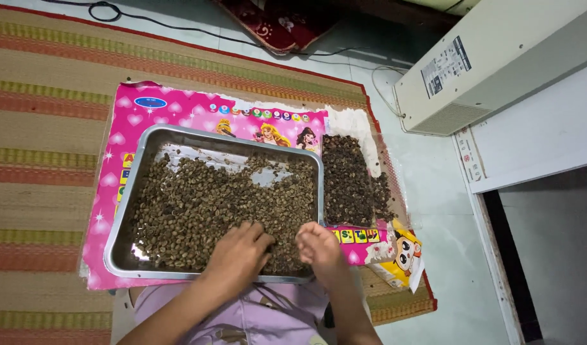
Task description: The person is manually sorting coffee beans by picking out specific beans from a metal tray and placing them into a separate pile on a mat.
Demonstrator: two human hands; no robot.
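Seen from the head camera, one shiny rectangular metal tray [154, 142] is lying on a glossy pink cartoon poster [172, 105] spread over a striped woven mat [44, 128]. The tray is holding a rough, pebbly layer of small brown beans [204, 204]. The left hand [239, 252] is resting palm-down in the beans at the tray's near edge, fingers [260, 237] curled narrow into them. The right hand [318, 246] is sitting at the tray's near right corner, fingers bent loosely, holding nothing visible. Just right of the tray, a second, darker bean pile [354, 182] is lying on clear plastic.
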